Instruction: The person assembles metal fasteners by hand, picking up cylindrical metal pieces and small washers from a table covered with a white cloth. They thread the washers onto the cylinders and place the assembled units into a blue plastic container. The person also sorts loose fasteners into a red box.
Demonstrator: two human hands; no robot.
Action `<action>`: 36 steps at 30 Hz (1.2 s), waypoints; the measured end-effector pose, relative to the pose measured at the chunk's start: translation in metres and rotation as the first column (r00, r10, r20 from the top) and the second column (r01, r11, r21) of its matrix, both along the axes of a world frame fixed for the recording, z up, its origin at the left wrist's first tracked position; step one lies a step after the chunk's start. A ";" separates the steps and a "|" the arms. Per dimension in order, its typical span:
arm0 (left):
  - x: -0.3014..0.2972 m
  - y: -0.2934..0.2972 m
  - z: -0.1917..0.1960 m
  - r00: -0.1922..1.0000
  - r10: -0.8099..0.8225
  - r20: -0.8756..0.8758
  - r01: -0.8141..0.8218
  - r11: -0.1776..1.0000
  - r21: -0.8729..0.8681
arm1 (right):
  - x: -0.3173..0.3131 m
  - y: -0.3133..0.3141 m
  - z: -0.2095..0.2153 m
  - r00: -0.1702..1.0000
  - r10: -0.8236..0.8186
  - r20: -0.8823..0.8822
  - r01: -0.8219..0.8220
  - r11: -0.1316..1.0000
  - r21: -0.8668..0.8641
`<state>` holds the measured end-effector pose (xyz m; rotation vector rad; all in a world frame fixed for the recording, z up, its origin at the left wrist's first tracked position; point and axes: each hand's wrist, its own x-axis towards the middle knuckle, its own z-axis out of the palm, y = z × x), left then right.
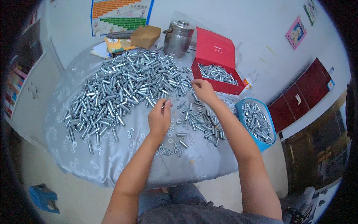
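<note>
My left hand [159, 120] is closed, thumb against curled fingers, above the front edge of a large heap of silvery metal sleeve anchors [123, 80]. Whatever sits between its fingers is too small and shaded to name. Farther right, my right hand [204, 90] reaches to the heap's right edge, just short of the red box. Its thumb and fingertips come together in a pinch, and what they hold, if anything, cannot be made out. Between my forearms lie a smaller group of bolts and sleeves [204, 121], loose hex nuts [176, 149] and flat washers [170, 140].
Behind the right hand stands an open red box [215, 35] holding metal parts. A blue tub [274, 128] of similar parts is at the right edge. A steel pot [178, 41], a cardboard box [145, 36] and a plastic bottle [250, 78] stand along the back. Shiny grey cloth [97, 164] covers the table.
</note>
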<state>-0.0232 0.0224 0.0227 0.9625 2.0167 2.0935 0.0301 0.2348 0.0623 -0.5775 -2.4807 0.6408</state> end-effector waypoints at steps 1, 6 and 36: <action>-0.001 -0.001 0.002 1.000 0.005 -0.003 -0.005 1.000 0.001 | -0.014 0.010 -0.006 0.999 0.000 -0.032 0.000 1.000 -0.026; 0.000 0.003 -0.005 0.998 0.044 -0.034 -0.045 0.998 -0.035 | -0.093 0.085 -0.025 0.989 -0.140 -0.046 0.087 0.805 -0.587; -0.097 0.015 -0.030 0.848 -0.489 -0.206 0.141 0.583 -0.800 | -0.265 0.269 -0.080 0.707 -0.695 0.132 0.695 0.717 0.052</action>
